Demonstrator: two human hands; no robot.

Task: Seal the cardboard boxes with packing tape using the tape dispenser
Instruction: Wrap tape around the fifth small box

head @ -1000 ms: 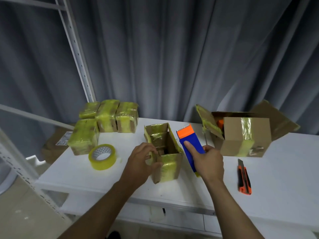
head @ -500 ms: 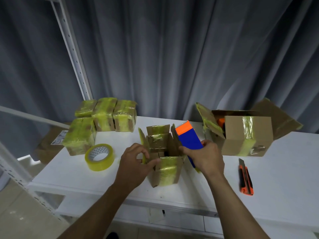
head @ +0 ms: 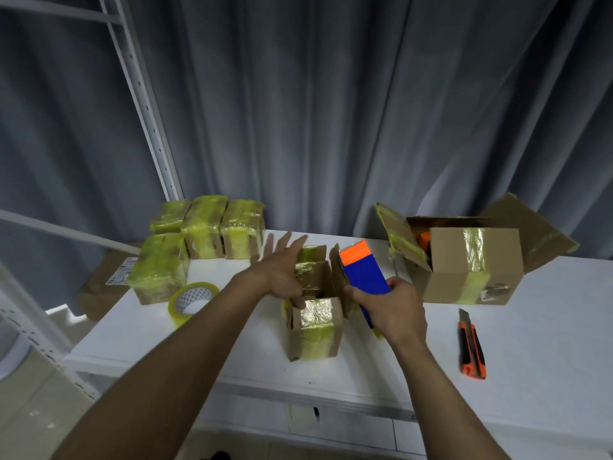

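A small cardboard box (head: 316,330), partly wrapped in yellowish tape, stands open-topped in the middle of the white table (head: 232,353). My left hand (head: 282,270) lies against the box's left flap with fingers stretched out straight and the thumb at the box's near top edge. My right hand (head: 393,305) grips the blue and orange tape dispenser (head: 363,270) just right of the box, its orange end pointing up and away. The right flap stands upright between box and dispenser.
Several tape-wrapped boxes (head: 202,230) are stacked at the back left, with a loose tape roll (head: 192,300) in front. A larger open cardboard box (head: 471,263) sits at the back right. An orange utility knife (head: 471,346) lies on the right.
My left hand has let go of the box's near left corner and spread its fingers flat along the left flap. The dispenser in my right hand stays beside the box.
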